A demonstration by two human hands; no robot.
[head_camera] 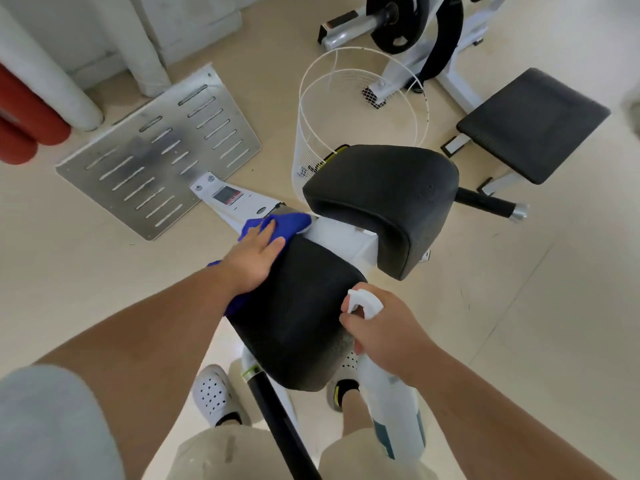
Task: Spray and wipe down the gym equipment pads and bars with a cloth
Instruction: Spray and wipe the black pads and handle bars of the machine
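While the left hand [254,258] presses a blue cloth [285,223] with flat, straight fingers onto the far left edge of the near pad [294,317], the right hand [384,329] curls round a spray bottle [394,407] beside it. A second pad [384,195], wire basket [308,143] and slotted footplate [156,161] crowd beyond.

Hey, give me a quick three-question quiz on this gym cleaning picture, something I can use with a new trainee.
1. True or false: the left hand presses the blue cloth against the near black pad.
2. Which hand holds the spray bottle? A: left. B: right. C: neither.
3. Fill in: the white wire basket stands on the ____.

Key: 1 true. 2 B, the right hand grips it at the trigger. 3 floor.
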